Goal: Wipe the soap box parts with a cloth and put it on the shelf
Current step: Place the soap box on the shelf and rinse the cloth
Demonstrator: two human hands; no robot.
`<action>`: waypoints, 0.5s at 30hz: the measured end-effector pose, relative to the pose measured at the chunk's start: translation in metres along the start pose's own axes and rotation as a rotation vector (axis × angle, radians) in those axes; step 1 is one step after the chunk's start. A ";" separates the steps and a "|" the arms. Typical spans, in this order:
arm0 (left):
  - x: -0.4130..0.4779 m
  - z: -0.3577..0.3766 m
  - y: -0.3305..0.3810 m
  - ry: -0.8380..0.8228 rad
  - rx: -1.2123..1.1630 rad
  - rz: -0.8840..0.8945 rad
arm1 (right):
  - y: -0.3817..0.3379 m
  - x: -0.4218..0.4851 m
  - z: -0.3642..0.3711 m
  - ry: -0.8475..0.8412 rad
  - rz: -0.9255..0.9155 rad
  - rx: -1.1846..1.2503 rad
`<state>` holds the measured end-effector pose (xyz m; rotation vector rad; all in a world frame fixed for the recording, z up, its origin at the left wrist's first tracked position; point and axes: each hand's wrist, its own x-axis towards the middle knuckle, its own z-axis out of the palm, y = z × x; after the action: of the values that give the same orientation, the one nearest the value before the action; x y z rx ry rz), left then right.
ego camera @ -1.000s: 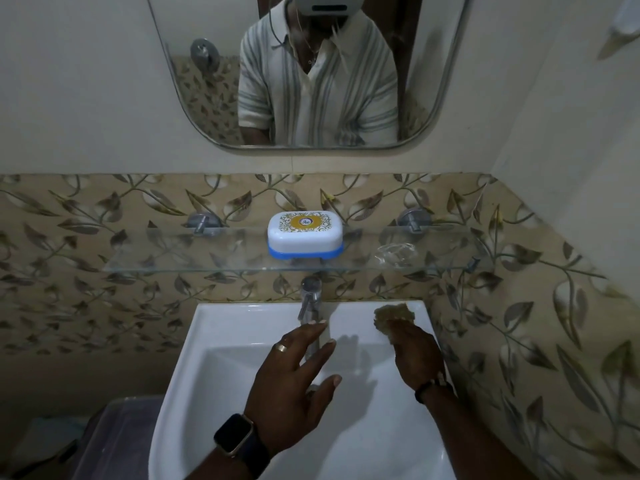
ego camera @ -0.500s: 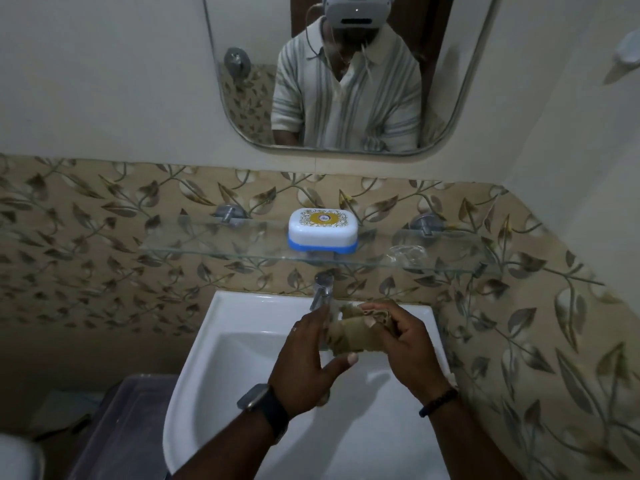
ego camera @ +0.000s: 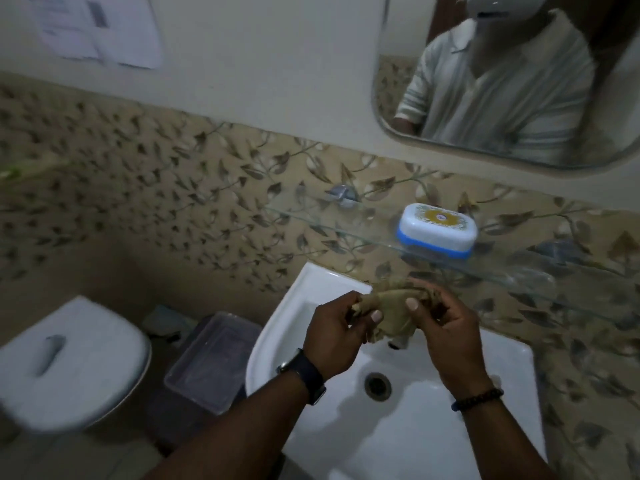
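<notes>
Both hands — the left hand (ego camera: 332, 336) and the right hand (ego camera: 446, 334) — pinch the crumpled cloth (ego camera: 389, 304) over the sink (ego camera: 311, 282), probably readying it, while the closed soap box (ego camera: 437, 230) waits on the glass shelf (ego camera: 346, 233).

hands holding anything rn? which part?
Both hands, left and right, pinch the crumpled cloth at opposite ends over the sink. Soap box untouched.

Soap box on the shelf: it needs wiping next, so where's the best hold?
Probably grip the soap box across its short width from above and in front; it lies flat and closed near the glass shelf edge, and its back faces the wall.
</notes>
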<state>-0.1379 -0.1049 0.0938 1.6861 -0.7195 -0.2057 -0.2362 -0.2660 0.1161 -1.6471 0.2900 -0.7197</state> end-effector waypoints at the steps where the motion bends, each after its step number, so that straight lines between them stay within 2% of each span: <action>1: -0.001 -0.010 -0.001 0.049 -0.012 -0.014 | 0.000 0.005 0.012 -0.025 -0.003 0.023; 7: 0.000 -0.079 -0.009 0.272 -0.070 -0.104 | -0.002 0.041 0.084 -0.215 -0.093 -0.078; 11: -0.005 -0.127 -0.023 0.456 -0.155 -0.164 | -0.009 0.061 0.150 -0.280 -0.169 -0.151; 15: -0.010 -0.178 -0.047 0.574 -0.186 -0.228 | 0.000 0.082 0.225 -0.417 -0.204 -0.174</action>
<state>-0.0401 0.0509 0.0928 1.5393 -0.0771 0.0553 -0.0379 -0.1325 0.1286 -1.9658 -0.1188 -0.4929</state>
